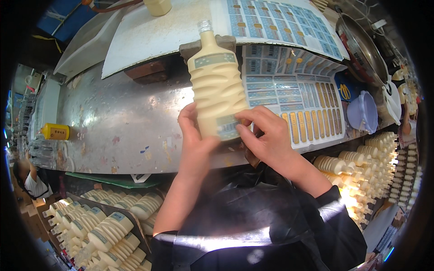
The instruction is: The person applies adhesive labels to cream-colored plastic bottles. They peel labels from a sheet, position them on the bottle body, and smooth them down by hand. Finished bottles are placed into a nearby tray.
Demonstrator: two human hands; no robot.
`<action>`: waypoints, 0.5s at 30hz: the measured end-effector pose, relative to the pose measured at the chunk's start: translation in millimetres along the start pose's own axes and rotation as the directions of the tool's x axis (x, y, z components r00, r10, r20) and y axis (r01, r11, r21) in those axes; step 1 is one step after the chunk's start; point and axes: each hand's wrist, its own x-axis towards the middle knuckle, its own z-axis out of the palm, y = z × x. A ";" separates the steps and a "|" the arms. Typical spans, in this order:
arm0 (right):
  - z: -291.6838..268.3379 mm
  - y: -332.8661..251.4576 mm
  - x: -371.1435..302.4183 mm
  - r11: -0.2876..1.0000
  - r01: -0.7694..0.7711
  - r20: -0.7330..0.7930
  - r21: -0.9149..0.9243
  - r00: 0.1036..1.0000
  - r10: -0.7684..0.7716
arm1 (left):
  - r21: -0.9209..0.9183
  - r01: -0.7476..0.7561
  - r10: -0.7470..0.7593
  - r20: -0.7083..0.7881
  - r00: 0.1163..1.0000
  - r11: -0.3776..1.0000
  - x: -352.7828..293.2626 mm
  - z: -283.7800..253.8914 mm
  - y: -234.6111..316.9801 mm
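A cream bottle (pixel 219 88) with a wavy ribbed body and a clear threaded neck lies with its neck pointing away from me, its shoulder on a grey padded block (pixel 229 43). One pale blue label (pixel 213 60) crosses its shoulder. Near the base is a second pale blue label (pixel 227 128) with a barcode. My left hand (pixel 193 128) is wrapped round the left side of the bottle's base and is slightly blurred. At the lower label's right edge, the thumb and forefinger of my right hand (pixel 267 133) pinch together against the label.
Label sheets (pixel 294 92) in blue and gold lie right of the bottle; more sheets (pixel 271 22) lie on a raised white board (pixel 149 40). A lilac bucket (pixel 363 112) and yellow scissors (pixel 345 91) are farther right. Stacked bottles (pixel 113 230) flank me. A yellow container (pixel 55 132) stands left.
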 end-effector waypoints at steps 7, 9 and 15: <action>0.2 3.3 3.6 0.999 -0.027 -0.005 0.043 1.000 0.028 | 0.052 -0.024 0.023 0.019 1.000 0.998 -2.6 -4.6 -3.4; 0.4 4.2 4.3 0.998 -0.037 -0.003 0.053 0.999 0.037 | 0.077 -0.032 0.030 0.026 0.999 0.997 -2.3 -6.5 -4.4; -0.5 8.0 5.4 0.993 -0.067 0.037 0.096 0.997 0.064 | 0.128 -0.034 0.032 0.021 0.999 0.991 -4.2 -7.8 -3.5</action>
